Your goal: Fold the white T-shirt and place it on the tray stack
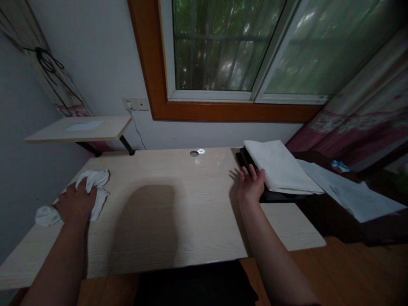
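Observation:
At the left end of the pale wooden desk, my left hand is pressed down over a crumpled white cloth, its fingers curled into the folds. Part of the cloth sticks out on each side of the hand. My right hand is at the left edge of a pile on the desk's right end, holding nothing, with its fingers apart and loosely bent. On top of that pile lies a folded off-white fabric piece, and flat black items show beneath it.
A small raised shelf with a paper on it stands at the back left. Behind it is a wall socket with a plugged cable. A round hole is near the desk's back edge. Loose papers lie right of the pile.

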The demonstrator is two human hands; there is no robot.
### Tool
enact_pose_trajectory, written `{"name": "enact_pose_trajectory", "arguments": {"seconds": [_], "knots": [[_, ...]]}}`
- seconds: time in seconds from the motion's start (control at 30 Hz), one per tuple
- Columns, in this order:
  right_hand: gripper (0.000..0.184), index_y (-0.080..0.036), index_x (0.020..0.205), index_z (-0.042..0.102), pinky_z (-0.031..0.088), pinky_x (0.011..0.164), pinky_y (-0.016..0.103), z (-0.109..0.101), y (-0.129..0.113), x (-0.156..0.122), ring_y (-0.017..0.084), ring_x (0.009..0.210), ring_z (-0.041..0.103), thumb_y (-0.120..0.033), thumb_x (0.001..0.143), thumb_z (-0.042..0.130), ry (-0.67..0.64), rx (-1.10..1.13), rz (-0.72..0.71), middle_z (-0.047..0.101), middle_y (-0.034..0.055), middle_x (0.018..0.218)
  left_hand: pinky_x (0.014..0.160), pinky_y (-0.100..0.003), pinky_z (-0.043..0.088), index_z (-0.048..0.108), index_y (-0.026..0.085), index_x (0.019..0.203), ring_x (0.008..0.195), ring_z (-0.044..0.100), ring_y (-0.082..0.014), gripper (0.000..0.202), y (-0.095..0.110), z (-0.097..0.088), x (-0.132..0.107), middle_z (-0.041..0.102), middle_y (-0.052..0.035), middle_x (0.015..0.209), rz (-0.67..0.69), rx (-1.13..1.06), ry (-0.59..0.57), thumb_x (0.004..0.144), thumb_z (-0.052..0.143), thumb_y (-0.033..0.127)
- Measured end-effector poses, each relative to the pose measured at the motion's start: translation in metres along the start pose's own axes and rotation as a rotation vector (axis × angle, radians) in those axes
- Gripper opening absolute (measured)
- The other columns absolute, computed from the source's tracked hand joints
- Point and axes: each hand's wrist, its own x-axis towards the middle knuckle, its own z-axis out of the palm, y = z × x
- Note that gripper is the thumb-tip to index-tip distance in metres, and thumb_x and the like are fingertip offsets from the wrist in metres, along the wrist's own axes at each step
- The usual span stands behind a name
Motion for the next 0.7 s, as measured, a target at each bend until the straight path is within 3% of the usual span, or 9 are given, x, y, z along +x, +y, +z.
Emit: {"name": "enact_pose_trajectory", "arguments": {"seconds": [0.1,0.23,0.37,0.53,0.7], "knots": [[0.046,-0.022,0.106,0.060,0.060,0.067,0.027,0.003,-0.019,0.012,0.015,0.090,0.070,-0.063,0.095,0.044,0.035,0.080,0.164,0.067,0.0063,0.119,0.098,-0.063,0.039,0.036,0.026,0.156,0.125,0.047,-0.0426,0.065,-0.003,0.005,0.001,0.044,-0.0193,0.150,0.010,0.047,0.171,0.098,0.035,0.056],[0.049,-0.020,0.103,0.060,0.052,0.051,0.020,0.010,-0.032,0.020,0.008,0.061,0.062,-0.054,0.100,0.024,0.109,0.144,0.249,0.071,0.0053,0.108,0.093,-0.058,0.043,0.040,0.026,0.153,0.119,0.051,-0.0413,0.065,-0.006,0.009,0.004,0.047,-0.0182,0.147,-0.003,0.103,0.145,0.098,0.034,0.060],[0.043,-0.018,0.099,0.060,0.040,0.039,0.014,0.016,-0.029,0.011,0.006,0.049,0.052,-0.042,0.100,0.025,0.122,0.085,0.234,0.072,0.0039,0.100,0.091,-0.057,0.044,0.039,0.027,0.153,0.115,0.052,-0.0398,0.063,-0.006,0.009,0.003,0.049,-0.0177,0.144,-0.001,0.122,0.167,0.098,0.035,0.057],[0.033,-0.021,0.097,0.057,0.038,0.038,0.012,0.030,-0.012,-0.035,0.005,0.045,0.050,-0.039,0.099,0.029,-0.022,-0.013,0.216,0.073,0.0000,0.100,0.090,-0.057,0.045,0.039,0.026,0.152,0.115,0.052,-0.0407,0.061,-0.007,0.010,0.001,0.050,-0.0179,0.143,0.015,0.121,0.204,0.099,0.034,0.056],[0.037,-0.018,0.094,0.064,0.043,0.042,0.018,0.041,0.016,-0.108,0.007,0.043,0.049,-0.045,0.097,0.040,-0.274,-0.096,0.298,0.076,0.0055,0.105,0.091,-0.058,0.045,0.042,0.026,0.151,0.115,0.053,-0.0419,0.061,-0.007,0.009,0.004,0.050,-0.0183,0.144,0.005,0.097,0.183,0.098,0.035,0.057]]}}
